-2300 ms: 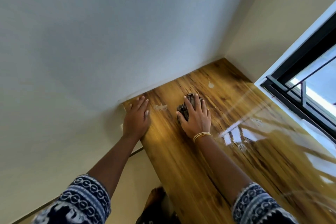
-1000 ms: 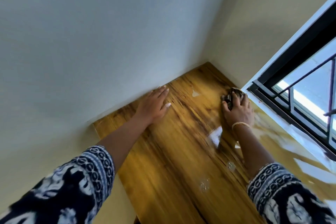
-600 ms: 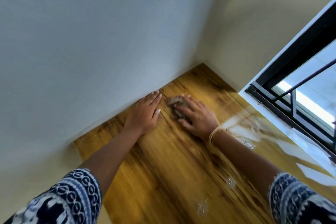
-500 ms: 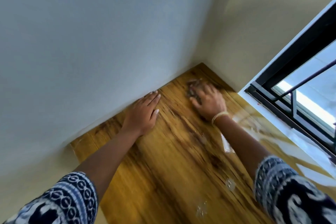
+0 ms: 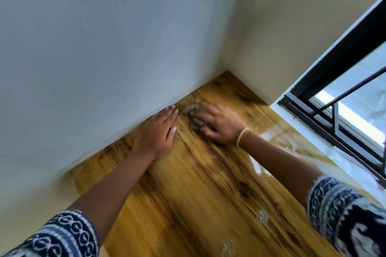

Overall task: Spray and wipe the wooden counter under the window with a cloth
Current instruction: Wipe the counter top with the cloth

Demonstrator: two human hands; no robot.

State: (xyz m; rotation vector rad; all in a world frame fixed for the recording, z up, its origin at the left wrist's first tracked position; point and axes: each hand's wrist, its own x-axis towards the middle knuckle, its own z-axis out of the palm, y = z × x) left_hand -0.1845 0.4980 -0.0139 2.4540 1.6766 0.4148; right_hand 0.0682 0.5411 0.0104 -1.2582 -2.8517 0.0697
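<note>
The wooden counter [image 5: 198, 190] is glossy brown with dark grain and runs into a wall corner. My left hand [image 5: 155, 133] lies flat on it beside the left wall, fingers straight and together. My right hand [image 5: 219, 124] presses a small dark bunched cloth [image 5: 193, 116] onto the wood just right of my left fingertips. The cloth and right fingers are blurred by motion, and most of the cloth is hidden under the hand. No spray bottle is in view.
A black-framed window [image 5: 342, 110] with bars runs along the right, above a white sill [image 5: 325, 142]. Pale walls close the left side and the far corner. Wet droplet patches [image 5: 262, 216] glisten on the near counter, and the counter's left end [image 5: 72, 175] is near.
My right hand swept the cloth from the far corner by the window back leftward, close to my left fingertips. The left hand has stayed flat in place.
</note>
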